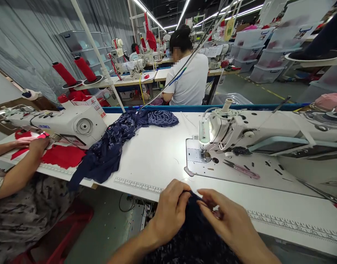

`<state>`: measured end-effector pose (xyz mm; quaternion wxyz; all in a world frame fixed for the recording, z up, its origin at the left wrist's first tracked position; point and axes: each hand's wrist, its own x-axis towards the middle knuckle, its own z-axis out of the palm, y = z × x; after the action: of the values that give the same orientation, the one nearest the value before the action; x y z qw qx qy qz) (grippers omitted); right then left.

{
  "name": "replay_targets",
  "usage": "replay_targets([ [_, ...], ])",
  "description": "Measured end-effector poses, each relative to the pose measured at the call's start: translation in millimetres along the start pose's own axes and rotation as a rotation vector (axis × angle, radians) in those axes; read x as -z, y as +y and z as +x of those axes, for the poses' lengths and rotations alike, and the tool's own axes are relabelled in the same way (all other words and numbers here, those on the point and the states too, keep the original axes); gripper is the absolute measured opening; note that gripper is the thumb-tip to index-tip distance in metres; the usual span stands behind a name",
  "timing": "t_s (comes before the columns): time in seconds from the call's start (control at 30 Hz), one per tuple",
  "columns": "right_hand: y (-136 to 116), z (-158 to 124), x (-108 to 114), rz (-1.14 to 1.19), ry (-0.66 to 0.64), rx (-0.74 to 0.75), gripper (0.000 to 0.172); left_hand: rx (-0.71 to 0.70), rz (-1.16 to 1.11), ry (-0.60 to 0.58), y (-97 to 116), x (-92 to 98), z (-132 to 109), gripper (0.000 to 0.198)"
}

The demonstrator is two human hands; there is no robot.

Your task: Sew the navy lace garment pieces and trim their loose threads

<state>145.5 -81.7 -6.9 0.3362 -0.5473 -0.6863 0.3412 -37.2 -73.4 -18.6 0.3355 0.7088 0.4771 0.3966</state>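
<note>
My left hand (170, 212) and my right hand (231, 224) meet at the near edge of the white table (157, 154). Both are closed, pinching a piece of dark navy lace fabric (194, 234) that hangs down toward my lap. A white sewing machine (226, 130) stands just beyond my hands, its needle plate to the left. Pink thread snips (242, 169) lie on the machine bed.
A heap of navy lace cloth (116, 146) lies on the table to the left. A co-worker's hand (37, 145) works red fabric (62, 156) at another sewing machine (61, 124). A person in a white shirt (189, 79) sits ahead, back turned. Red thread cones (74, 71) stand at left.
</note>
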Motion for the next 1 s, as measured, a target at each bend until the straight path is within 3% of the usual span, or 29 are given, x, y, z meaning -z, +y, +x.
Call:
replay_targets([
  [0.07, -13, 10, -17, 0.111, -0.134, -0.012, 0.017, 0.049, 0.028, 0.122, -11, 11.5, -13, 0.018],
  [0.17, -43, 41, -48, 0.231, -0.211, -0.015, 0.030, 0.073, 0.223, 0.175, -11, 56.5, -3, 0.017],
  [0.27, -67, 82, -66, 0.359, -0.198, -0.046, 0.035, 0.008, 0.692, 0.139, 13, 106.1, 48, 0.020],
  [0.33, -69, 104, -65, 0.401, -0.164, -0.085, 0.041, -0.047, 0.874, 0.058, 27, 116.6, 91, 0.022],
  [0.4, -52, 115, -56, 0.381, -0.124, -0.129, 0.044, -0.060, 0.849, -0.142, 27, 101.6, 126, 0.023],
  [0.47, -24, 116, -40, 0.298, -0.089, -0.167, 0.044, -0.073, 0.797, -0.264, 12, 68.0, 147, 0.019],
  [0.57, 23, 103, -14, 0.098, -0.041, -0.161, 0.045, -0.081, 0.695, -0.392, -18, 12.1, 155, 0.015],
  [0.67, 52, 87, 7, -0.140, -0.002, -0.102, 0.041, -0.061, 0.606, -0.443, -35, -21.4, 156, 0.015],
  [0.8, 66, 75, 20, -0.405, 0.071, 0.064, 0.027, 0.031, 0.559, -0.466, -37, -33.4, 169, 0.015],
  [0.87, 72, 75, 23, -0.486, 0.081, 0.182, 0.029, 0.078, 0.561, -0.464, -35, -34.5, 176, 0.016],
  [1.0, 85, 79, 28, -0.570, 0.071, 0.380, 0.029, 0.106, 0.602, -0.384, -26, -30.3, 167, 0.021],
])
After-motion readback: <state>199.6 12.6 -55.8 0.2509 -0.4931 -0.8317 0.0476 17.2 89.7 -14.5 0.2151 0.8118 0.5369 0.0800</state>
